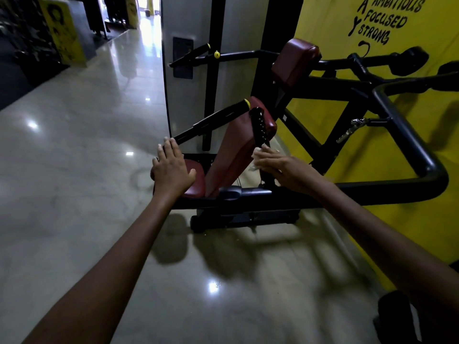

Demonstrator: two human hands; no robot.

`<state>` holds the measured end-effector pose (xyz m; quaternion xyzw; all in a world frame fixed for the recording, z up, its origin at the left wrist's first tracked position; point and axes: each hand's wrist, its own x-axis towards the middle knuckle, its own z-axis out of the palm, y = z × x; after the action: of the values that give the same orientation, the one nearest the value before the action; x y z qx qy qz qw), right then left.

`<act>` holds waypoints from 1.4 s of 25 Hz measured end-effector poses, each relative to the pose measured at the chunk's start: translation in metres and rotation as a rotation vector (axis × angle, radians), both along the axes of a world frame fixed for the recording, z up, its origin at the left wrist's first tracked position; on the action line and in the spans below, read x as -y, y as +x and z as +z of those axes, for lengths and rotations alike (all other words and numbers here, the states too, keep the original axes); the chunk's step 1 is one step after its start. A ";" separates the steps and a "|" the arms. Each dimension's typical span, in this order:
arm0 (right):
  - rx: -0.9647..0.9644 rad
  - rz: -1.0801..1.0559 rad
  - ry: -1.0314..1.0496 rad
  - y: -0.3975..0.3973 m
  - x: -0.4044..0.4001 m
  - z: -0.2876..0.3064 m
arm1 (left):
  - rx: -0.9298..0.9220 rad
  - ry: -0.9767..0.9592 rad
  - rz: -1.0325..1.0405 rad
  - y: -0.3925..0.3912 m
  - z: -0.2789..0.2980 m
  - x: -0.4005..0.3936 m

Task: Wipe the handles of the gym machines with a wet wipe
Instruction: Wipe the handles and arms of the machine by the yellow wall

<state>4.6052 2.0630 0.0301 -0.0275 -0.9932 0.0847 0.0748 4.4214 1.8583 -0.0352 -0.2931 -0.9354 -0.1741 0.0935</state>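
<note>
Two bare hands reach out over a glossy pale tiled floor (74, 170) toward a black steel gym machine (407, 142) standing against a yellow wall (335, 26) painted with black lettering. The right hand (278, 165) is curled round the lower part of a black ribbed rubber handle (259, 127) that stands nearly upright, and a crumpled white wet wipe (255, 158) is pressed between the fingers and the grip. The left hand (171, 170) is spread flat with straight fingers, gripping nothing; its fingertips lie at the lower end of a second black handle with a yellow end cap (213, 120), which slants up to the right. Whether they actually touch it is hard to tell. Below and between the hands sits a dark red padded seat (196, 172), with a dark red padded backrest (233, 150) tilting up behind it.
</note>
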 end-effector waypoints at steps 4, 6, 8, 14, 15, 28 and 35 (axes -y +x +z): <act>-0.097 -0.097 -0.102 -0.004 0.005 -0.007 | 0.012 -0.009 0.007 0.002 0.001 0.000; -0.149 -0.100 -0.122 -0.004 0.008 -0.012 | 0.003 -0.003 0.006 0.000 0.001 0.001; -0.178 -0.117 -0.113 -0.006 0.010 -0.015 | -0.005 0.027 0.011 0.000 0.002 0.000; -0.443 -0.208 0.023 0.000 0.033 -0.034 | 0.041 0.033 -0.076 -0.001 -0.005 0.002; -0.462 -0.240 0.052 0.000 0.038 -0.033 | 0.029 0.030 -0.114 -0.002 -0.005 0.002; -0.106 -0.975 0.174 0.028 0.170 0.018 | 0.028 0.157 -0.910 0.002 0.003 0.042; 0.070 -1.251 0.266 0.139 0.274 -0.010 | -0.362 0.040 -1.523 0.135 0.015 0.059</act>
<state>4.7442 1.7892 0.0196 -0.5953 -0.7932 -0.1002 0.0804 4.5560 1.7992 -0.0203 -0.8761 -0.4438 -0.1568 0.1047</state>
